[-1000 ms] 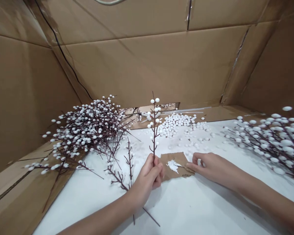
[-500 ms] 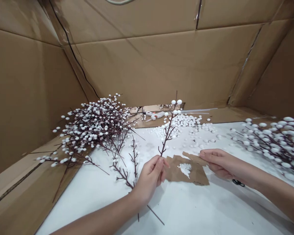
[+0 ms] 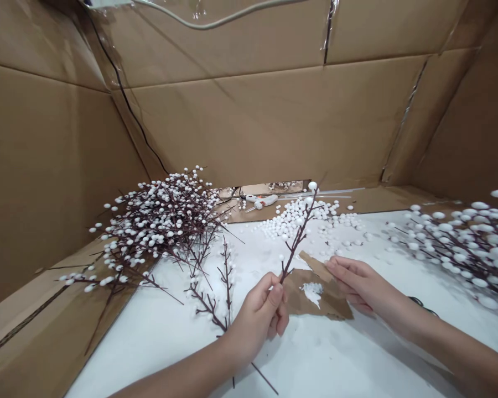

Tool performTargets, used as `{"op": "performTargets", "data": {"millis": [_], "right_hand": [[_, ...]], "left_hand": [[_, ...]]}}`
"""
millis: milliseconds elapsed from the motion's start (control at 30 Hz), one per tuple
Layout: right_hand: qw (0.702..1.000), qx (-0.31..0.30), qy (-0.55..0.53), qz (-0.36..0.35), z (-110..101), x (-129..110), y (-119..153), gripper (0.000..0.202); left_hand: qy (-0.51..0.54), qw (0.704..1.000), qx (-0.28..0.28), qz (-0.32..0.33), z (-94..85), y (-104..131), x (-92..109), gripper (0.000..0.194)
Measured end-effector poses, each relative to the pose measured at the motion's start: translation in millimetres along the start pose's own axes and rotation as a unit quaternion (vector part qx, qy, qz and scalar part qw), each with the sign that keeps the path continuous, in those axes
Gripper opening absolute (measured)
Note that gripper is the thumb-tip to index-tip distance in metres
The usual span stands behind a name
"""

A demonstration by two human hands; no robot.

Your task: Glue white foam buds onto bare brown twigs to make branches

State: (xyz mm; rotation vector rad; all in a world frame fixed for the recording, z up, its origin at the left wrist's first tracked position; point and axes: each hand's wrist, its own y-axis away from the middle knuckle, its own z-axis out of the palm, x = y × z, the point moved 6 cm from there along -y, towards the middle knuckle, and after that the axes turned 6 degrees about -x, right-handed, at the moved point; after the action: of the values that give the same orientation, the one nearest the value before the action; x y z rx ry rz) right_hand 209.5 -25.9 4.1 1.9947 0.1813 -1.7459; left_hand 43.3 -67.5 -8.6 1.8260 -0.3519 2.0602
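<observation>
My left hand (image 3: 262, 310) is closed around the lower stem of a dark brown artificial branch (image 3: 299, 234). The branch leans to the right, with a few white berries near its top. Between the thumb and fingers of my right hand (image 3: 359, 283) is a narrow cardboard strip (image 3: 315, 266), its free end pointing toward the branch but apart from it. Below the strip lies a torn cardboard piece (image 3: 334, 304) bearing a white smear of paste (image 3: 312, 293). Left of my left hand, two mostly bare branches (image 3: 209, 305) lie on the white surface.
A heap of berried branches (image 3: 166, 215) stands at left, another bunch (image 3: 460, 243) at right. Loose white berries (image 3: 282, 220) are scattered at the back, near a glue gun (image 3: 261, 201). Black scissor handles (image 3: 423, 305) show partly behind my right arm. Cardboard walls (image 3: 249, 121) surround the table.
The branch in my left hand has tipped further right and lowered slightly. My right hand has moved left with the strip, bringing it nearer the branch. The view has shifted a little.
</observation>
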Motion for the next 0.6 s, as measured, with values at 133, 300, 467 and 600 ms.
{"op": "performTargets", "data": {"millis": [133, 300, 467, 600], "right_hand": [[1.0, 0.003, -0.017, 0.012, 12.0, -2.0, 4.1, 0.052], [0.999, 0.022, -0.022, 0.024, 14.0, -6.1, 9.5, 0.053], [0.999, 0.022, -0.032, 0.032, 13.6, -5.1, 9.9, 0.055], [0.999, 0.014, -0.034, 0.031, 13.2, -2.8, 8.5, 0.056]], "left_hand": [[-0.007, 1.0, 0.003, -0.009, 0.5, -1.8, 1.3, 0.032], [-0.024, 0.999, 0.026, -0.01, -1.9, -3.4, 0.7, 0.031], [-0.031, 0.999, 0.026, -0.023, -3.1, -5.1, -5.2, 0.033], [-0.031, 0.999, 0.024, -0.031, -2.9, -5.5, -6.6, 0.035]]}}
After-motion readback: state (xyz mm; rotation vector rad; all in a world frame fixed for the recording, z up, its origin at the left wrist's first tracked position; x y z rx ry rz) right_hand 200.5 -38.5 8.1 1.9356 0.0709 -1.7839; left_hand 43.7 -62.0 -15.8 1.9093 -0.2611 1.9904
